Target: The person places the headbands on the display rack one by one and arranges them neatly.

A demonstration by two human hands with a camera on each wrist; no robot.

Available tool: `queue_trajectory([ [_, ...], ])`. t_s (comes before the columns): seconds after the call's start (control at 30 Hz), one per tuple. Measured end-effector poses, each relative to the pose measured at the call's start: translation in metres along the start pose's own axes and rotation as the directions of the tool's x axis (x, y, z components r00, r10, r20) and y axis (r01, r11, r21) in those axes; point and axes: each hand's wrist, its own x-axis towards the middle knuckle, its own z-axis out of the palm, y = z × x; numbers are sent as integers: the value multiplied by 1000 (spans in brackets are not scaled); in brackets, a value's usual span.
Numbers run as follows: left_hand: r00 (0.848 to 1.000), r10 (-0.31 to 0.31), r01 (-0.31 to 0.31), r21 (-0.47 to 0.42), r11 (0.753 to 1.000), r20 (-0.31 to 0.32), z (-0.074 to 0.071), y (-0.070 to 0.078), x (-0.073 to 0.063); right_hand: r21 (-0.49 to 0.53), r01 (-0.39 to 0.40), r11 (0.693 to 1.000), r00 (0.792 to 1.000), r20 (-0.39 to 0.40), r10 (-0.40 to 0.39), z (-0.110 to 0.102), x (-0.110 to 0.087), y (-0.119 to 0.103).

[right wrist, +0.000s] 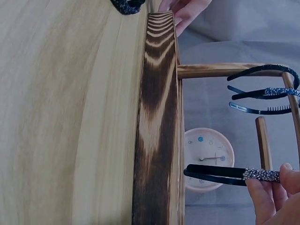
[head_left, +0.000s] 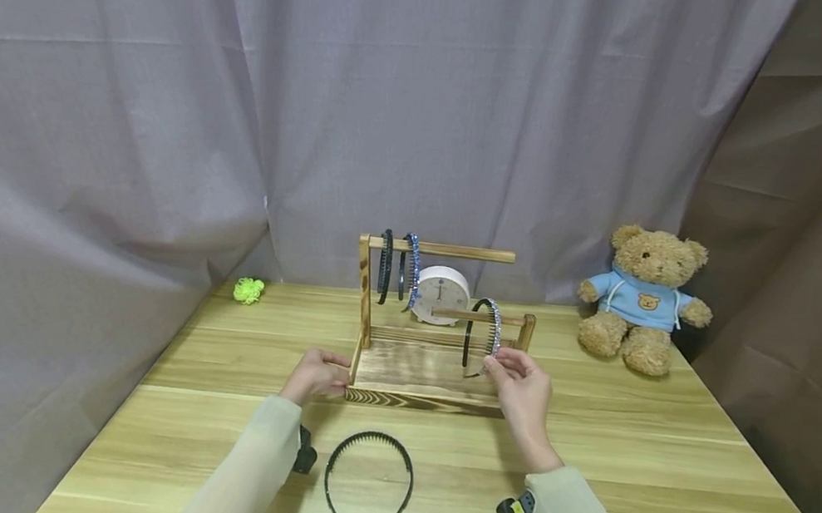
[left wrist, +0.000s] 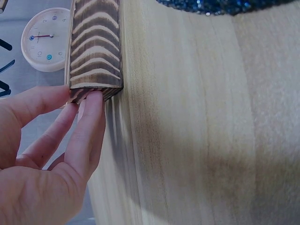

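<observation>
A rhinestone-studded toothed headband (head_left: 497,326) hangs around the lower bar (head_left: 450,314) of a wooden rack (head_left: 403,400). My right hand (head_left: 523,389) pinches its lower front part between thumb and fingers, as the right wrist view also shows with the headband (right wrist: 215,172). At the rack's front left corner, my left hand (head_left: 316,376) rests extended fingertips against the end of the base (left wrist: 96,51). On the upper bar (head_left: 467,252) hang a black headband (head_left: 386,266) and a blue sparkly headband (head_left: 413,269). Another dark headband (head_left: 373,435) lies on the table between the forearms.
A round white clock (head_left: 441,293) stands behind the rack. A teddy bear (head_left: 647,302) in a blue hoodie sits at the back right. A neon-green fuzzy ball (head_left: 248,290) lies at the back left of the wooden table (head_left: 213,420). Grey curtains (head_left: 397,104) hang behind.
</observation>
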Motion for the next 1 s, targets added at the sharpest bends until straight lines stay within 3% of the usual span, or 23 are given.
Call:
queue_trajectory([
  [1.0, 1000, 0, 0, -15, 1000, 1, 1, -1, 2, -62, -6, 998, 999, -42, 3, -16, 11, 12],
])
